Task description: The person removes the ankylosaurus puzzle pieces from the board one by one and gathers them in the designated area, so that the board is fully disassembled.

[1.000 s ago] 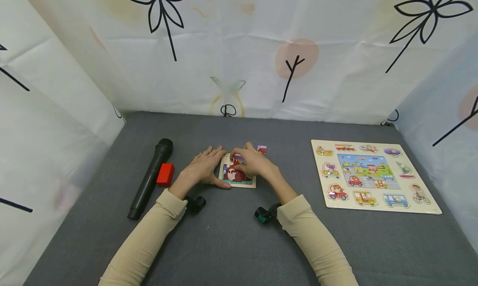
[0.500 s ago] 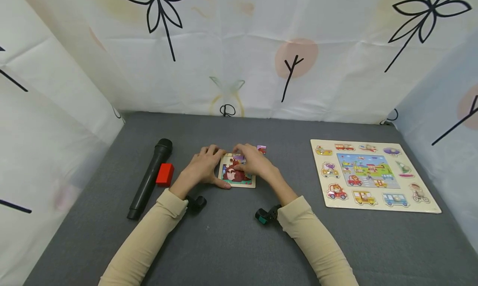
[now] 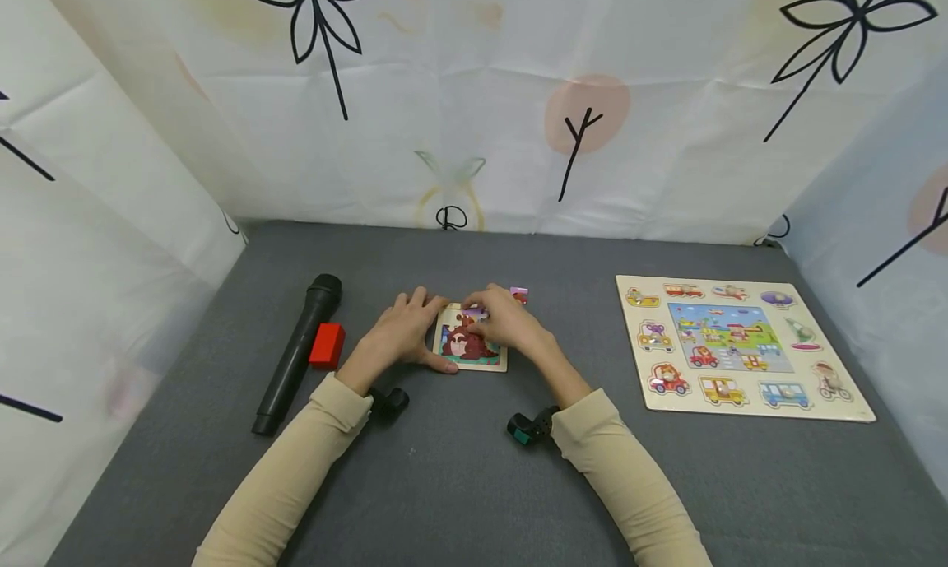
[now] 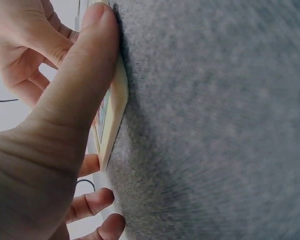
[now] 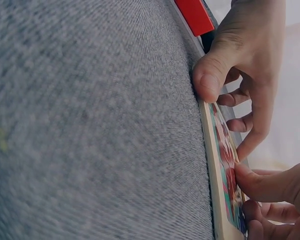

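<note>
A small wooden jigsaw puzzle (image 3: 470, 351) lies flat on the table, its picture showing a reddish-brown animal over a green strip. My left hand (image 3: 403, 330) holds its left side, the thumb (image 4: 92, 55) along the near edge and the index finger at the far corner. My right hand (image 3: 505, 318) bends over the upper right of the picture, thumb and fingers pinching a puzzle piece (image 3: 474, 313) there. The hand covers part of that piece. Just beyond the right hand lies a loose purple and red puzzle piece (image 3: 520, 295).
Left of the hands lie a black microphone (image 3: 299, 355) and a red block (image 3: 327, 346). A large wooden vehicle puzzle board (image 3: 741, 349) lies at the right. White printed cloth (image 3: 481, 98) hangs around the grey table (image 3: 459, 476).
My right fingers have shifted slightly over the puzzle's upper part, and the piece under them sits a little differently. The left hand's fingers have bent more; its thumb stays in place.
</note>
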`<state>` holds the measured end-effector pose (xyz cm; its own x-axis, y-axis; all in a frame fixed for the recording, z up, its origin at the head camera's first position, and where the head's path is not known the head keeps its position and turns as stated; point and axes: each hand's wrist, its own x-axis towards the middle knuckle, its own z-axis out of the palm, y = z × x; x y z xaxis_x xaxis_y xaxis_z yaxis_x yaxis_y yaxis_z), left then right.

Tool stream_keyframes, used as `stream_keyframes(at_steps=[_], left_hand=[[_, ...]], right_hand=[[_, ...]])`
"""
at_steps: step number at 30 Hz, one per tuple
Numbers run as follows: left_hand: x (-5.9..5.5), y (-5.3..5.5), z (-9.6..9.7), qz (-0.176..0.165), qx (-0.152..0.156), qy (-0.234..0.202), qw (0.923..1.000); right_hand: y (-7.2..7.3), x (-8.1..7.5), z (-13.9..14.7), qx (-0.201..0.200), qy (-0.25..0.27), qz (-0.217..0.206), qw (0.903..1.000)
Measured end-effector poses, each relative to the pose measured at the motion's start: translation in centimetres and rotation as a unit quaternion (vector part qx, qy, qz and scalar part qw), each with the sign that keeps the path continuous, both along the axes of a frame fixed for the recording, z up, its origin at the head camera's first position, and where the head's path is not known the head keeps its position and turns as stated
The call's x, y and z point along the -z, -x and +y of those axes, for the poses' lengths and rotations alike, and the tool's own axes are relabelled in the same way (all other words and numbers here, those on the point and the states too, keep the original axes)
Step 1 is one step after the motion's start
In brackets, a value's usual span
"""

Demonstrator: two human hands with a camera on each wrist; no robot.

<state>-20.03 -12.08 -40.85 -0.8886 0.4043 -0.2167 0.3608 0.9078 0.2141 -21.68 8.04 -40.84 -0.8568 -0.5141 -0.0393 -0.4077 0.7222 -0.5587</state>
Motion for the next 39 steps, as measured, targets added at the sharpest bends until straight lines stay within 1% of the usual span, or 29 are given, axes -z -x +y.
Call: stream_keyframes(at_steps=[6,12,18,22,30,39], left_hand=[[-0.4,-0.1,0.1,0.009,0.013,0.003,0.9999],[-0.4,-0.1,0.2,0.009,0.013,0.007,0.9999],[-0.3,0.0,0.2,0.013,0.016,0.004,0.9998],[-0.1,0.0,0.2,0.014,0.018,0.002,0.9997],[-0.3,0.0,0.2,0.014,0.012,0.009,0.9998],[-0.1,0.1,0.0,0.011,0.01,0.001,0.9999]], right_hand=[[-0.2,-0.1,0.0,0.007,0.0,-0.002,1.0],[-0.2,0.0,0.2,0.003,0.007,0.005,1.0],[0.1,-0.2,0.6,0.013,0.011,0.003,0.9998],[0.3,-0.4,1.1,0.021,0.005,0.005,0.9998],[0.9,-1.3,3.0,0.038,0.001,0.014,0.9992],[1.9,-2.2,5.7,0.05,-0.017,0.029,0.9982]])
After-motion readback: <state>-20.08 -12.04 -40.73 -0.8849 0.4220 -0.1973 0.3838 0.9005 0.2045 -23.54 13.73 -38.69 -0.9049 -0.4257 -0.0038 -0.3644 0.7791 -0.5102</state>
